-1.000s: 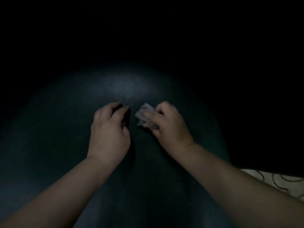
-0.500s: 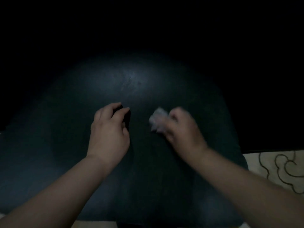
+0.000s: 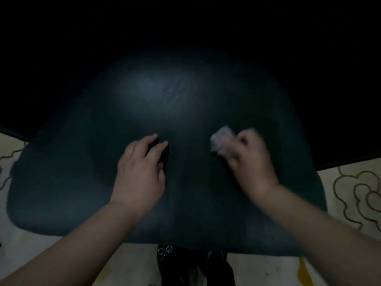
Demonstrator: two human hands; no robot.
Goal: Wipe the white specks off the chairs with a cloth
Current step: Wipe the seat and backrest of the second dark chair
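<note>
The dark chair seat (image 3: pixel 86 182) fills the middle of the view, with a pale sheen and faint scuff marks toward its far side. The left hand (image 3: pixel 140 172) rests palm down near the seat's centre, fingers bent at the knuckles with the tips touching the surface, holding nothing. The right hand (image 3: pixel 251 162), blurred, grips a small crumpled pale cloth (image 3: pixel 221 139) in curled fingers against the seat, to the right of the left hand and apart from it. A light floor with a looping line pattern (image 3: pixel 358 195) shows at both sides.
</note>
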